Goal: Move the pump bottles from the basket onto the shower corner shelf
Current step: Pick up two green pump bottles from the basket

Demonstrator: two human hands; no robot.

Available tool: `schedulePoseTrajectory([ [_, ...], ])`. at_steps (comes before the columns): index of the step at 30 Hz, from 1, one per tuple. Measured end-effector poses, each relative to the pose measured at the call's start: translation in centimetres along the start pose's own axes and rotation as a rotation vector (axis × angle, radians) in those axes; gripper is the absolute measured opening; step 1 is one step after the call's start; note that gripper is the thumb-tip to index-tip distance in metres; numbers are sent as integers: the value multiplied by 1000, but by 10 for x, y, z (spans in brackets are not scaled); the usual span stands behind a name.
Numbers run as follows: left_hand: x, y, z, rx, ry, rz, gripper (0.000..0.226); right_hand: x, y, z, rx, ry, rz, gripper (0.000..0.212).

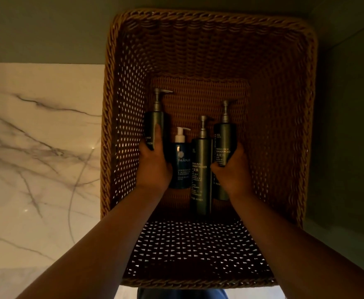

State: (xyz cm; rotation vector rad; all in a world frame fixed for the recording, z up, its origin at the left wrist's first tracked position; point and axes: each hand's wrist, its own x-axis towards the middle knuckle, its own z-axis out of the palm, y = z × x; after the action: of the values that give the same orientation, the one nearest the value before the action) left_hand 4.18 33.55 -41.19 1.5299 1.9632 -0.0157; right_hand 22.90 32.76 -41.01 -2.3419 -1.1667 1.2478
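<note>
Left hand (153, 167) fingers clamped on leftmost dark-green pump bottle (156, 121); right hand (230, 172) likewise on dark-green shampoo pump bottle (224, 134); outer 2 first, likely emptying woven brown basket (129, 100) in pairs.

You've got 4 pump bottles lying on the btm of the brown wicker basket (120, 104), pumps pointing away from you. Left bottle (157, 124): dark green w/ grey pump, furthest up; your left hand (153, 167) grips its lower half. Just beside it, the blue bottle (180, 169): shorter, white pump, PAÑPURI label up. Conditioner (200, 182): tall, dark green, grey pump, lies nearest you. Shampoo (224, 139): dark green, grey pump, just rt of conditioner; your right hand (230, 172) grips it mid-body
</note>
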Motion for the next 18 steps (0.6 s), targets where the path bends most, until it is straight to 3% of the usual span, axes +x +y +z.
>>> schedulePoseTrajectory([
  [6,-8,1,1,-30,-30,-71,101,-1,1,-2,104,-2,99,66],
  [14,-24,-2,11,42,-126,-127,103,-7,8,3,118,-22,125,67],
  [18,-23,-3,11,112,-98,-96,94,-4,9,1,68,-49,116,68],
])
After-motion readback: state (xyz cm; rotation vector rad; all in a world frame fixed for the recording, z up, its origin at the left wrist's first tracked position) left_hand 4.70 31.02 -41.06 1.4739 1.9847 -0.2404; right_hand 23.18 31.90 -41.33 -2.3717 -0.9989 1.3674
